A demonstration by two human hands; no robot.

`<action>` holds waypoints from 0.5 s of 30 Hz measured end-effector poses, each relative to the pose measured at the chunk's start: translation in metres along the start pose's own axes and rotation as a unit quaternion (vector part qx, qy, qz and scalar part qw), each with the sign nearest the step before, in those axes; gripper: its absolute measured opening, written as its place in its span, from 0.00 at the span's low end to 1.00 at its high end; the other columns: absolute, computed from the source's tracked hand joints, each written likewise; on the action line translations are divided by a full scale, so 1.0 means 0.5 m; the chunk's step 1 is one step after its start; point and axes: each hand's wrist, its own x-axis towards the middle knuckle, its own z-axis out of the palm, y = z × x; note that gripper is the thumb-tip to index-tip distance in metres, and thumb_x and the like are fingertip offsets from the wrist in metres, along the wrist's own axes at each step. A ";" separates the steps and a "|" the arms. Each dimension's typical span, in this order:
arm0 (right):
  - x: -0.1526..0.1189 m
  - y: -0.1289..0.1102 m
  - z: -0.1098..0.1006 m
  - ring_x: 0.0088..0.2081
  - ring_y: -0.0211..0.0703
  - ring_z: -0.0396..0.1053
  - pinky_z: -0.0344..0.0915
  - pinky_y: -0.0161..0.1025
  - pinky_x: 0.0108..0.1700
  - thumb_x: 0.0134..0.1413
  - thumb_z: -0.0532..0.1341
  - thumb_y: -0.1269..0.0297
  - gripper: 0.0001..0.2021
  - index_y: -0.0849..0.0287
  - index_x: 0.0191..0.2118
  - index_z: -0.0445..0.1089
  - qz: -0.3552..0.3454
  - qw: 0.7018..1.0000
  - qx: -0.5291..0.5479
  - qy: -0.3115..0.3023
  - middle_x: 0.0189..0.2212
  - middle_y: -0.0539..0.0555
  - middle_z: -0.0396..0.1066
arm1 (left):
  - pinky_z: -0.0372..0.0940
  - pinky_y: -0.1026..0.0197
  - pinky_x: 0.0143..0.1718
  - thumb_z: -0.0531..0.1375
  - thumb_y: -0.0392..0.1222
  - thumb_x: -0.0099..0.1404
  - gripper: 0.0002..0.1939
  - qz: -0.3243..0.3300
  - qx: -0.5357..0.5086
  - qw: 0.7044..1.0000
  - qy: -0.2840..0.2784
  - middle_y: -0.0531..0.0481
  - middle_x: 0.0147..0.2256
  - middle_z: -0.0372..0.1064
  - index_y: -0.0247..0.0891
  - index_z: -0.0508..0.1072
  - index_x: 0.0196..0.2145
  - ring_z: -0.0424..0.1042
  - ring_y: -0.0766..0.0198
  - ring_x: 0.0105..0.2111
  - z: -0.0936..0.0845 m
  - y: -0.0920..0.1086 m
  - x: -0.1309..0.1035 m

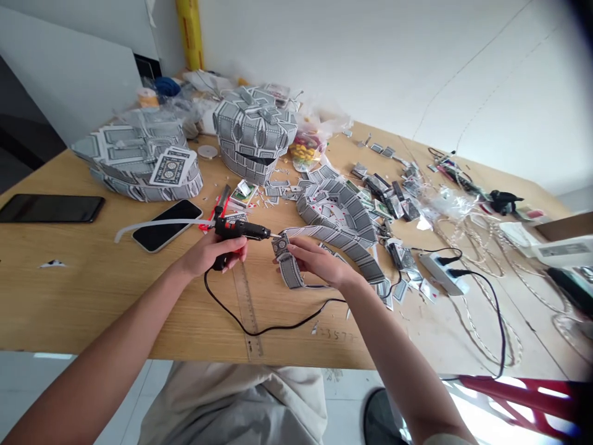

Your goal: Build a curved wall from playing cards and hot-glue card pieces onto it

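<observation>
My left hand (208,252) is wrapped round a black glue gun (243,229) with a long white glue stick out of its back. The gun's nozzle points right and meets, or nearly meets, the end of a strip of folded grey cards (291,272). That end is pinched in my right hand (315,258), whose fingers partly hide it. The strip curves away to the right on the table. Just behind it lies a ring-shaped card piece (336,210). Below the gun, a clear ruler (249,315) lies under the black cord.
Two card-covered forms (254,133) (139,161) stand at the back left. Two phones (50,208) (167,225) lie at the left. A power strip (443,274), rope (472,321) and scattered cards (389,198) are at the right.
</observation>
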 end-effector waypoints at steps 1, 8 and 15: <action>0.013 0.001 0.001 0.45 0.47 0.78 0.73 0.40 0.45 0.64 0.67 0.43 0.21 0.55 0.51 0.74 -0.007 1.000 -0.009 0.019 0.45 0.56 0.81 | 0.60 0.66 0.16 0.66 0.59 0.67 0.22 0.001 0.001 1.000 0.012 0.48 0.28 0.71 0.34 0.76 0.32 0.67 0.67 0.20 0.001 -0.001 0.001; 0.050 0.022 0.017 0.37 0.42 0.74 0.74 0.38 0.36 0.69 0.62 0.50 0.16 0.59 0.45 0.74 -0.061 0.984 -0.080 0.149 0.40 0.55 0.76 | 0.60 0.65 0.17 0.68 0.54 0.65 0.17 0.023 -0.026 0.994 0.106 0.48 0.29 0.73 0.35 0.77 0.34 0.67 0.67 0.20 0.007 -0.007 0.007; -0.002 0.026 0.027 0.39 0.48 0.79 0.73 0.41 0.42 0.74 0.58 0.56 0.13 0.58 0.46 0.77 -0.155 0.915 -0.300 0.223 0.40 0.58 0.82 | 0.59 0.64 0.17 0.67 0.52 0.62 0.15 0.022 -0.052 0.982 0.182 0.49 0.28 0.73 0.35 0.76 0.34 0.67 0.66 0.19 0.024 0.000 0.014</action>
